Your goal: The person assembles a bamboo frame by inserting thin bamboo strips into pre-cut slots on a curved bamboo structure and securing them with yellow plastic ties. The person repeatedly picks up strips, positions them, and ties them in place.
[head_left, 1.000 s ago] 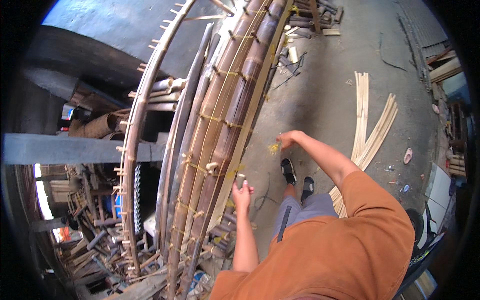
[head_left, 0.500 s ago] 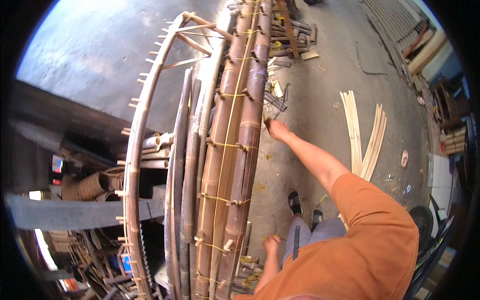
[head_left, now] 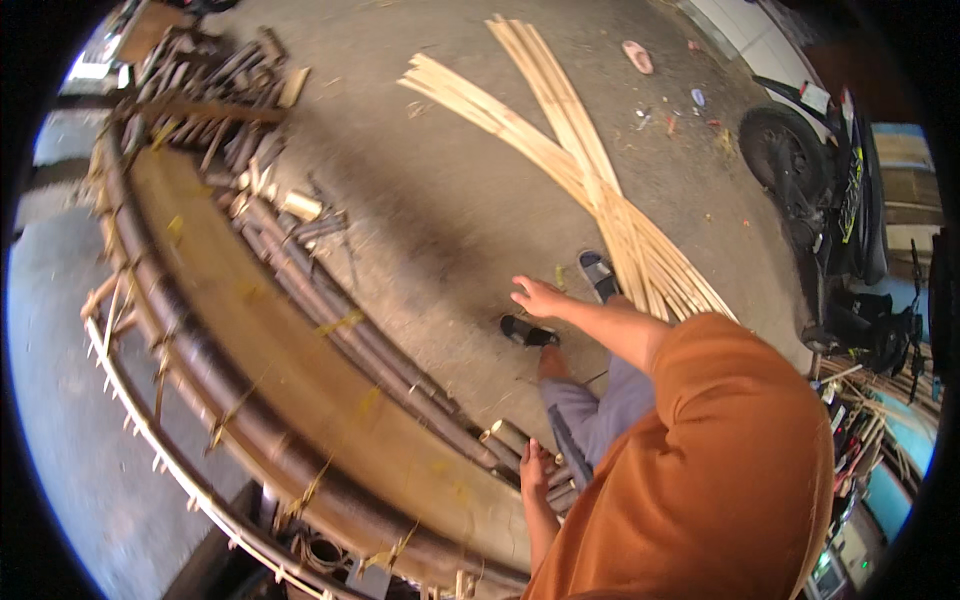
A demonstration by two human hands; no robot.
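My right hand [head_left: 540, 297] reaches out over the floor beside my sandalled feet, its fingers apart and nothing visible in them. Lower down, my left hand [head_left: 537, 466] is closed close to my thigh; what it holds, if anything, cannot be made out. It is nearest to some short cut bamboo pieces [head_left: 510, 436] on the floor. Along my left runs a long frame of dark bamboo poles [head_left: 175, 312] tied with yellow cord, with a broad tan surface [head_left: 290, 350] beside it. Pale bamboo strips [head_left: 560, 120] lie crossed on the floor just past my feet.
A heap of bamboo offcuts [head_left: 215, 85] lies at the far left. Loose bamboo poles [head_left: 350, 335] run along the frame's near side. A parked motorbike [head_left: 840, 190] stands at the right, and a pink slipper [head_left: 637, 57] lies on the far floor.
My view has swung to the right, so the frame now slants across the left side. My right hand has come away from the poles, nearer my feet, and its fingers have opened.
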